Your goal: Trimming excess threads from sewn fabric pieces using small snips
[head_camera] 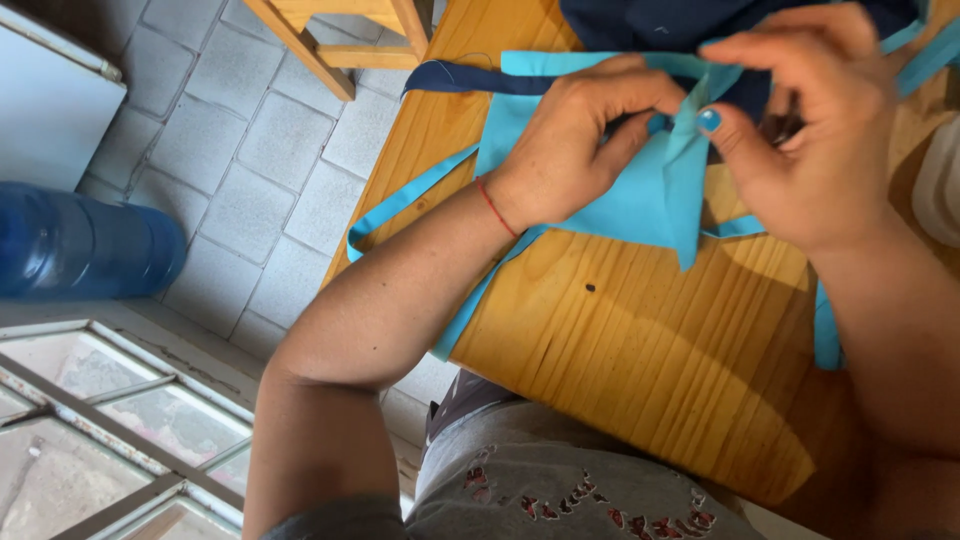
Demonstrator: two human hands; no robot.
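A light blue piece of fabric (640, 200) with long blue straps lies on a wooden table (660, 360). My left hand (575, 145) pinches a fold of this fabric near its upper middle. My right hand (810, 120), with blue-painted nails, grips the same fold from the other side, thumb pressed on it. A dark navy cloth (640, 25) lies beyond the light blue fabric, partly under my hands. A thin red string circles my left wrist.
A blue water jug (80, 245) lies on the grey tiled floor at left. Wooden chair legs (330, 40) stand at the top. A window frame (110, 430) fills the lower left. Something white (940, 185) sits at the table's right edge.
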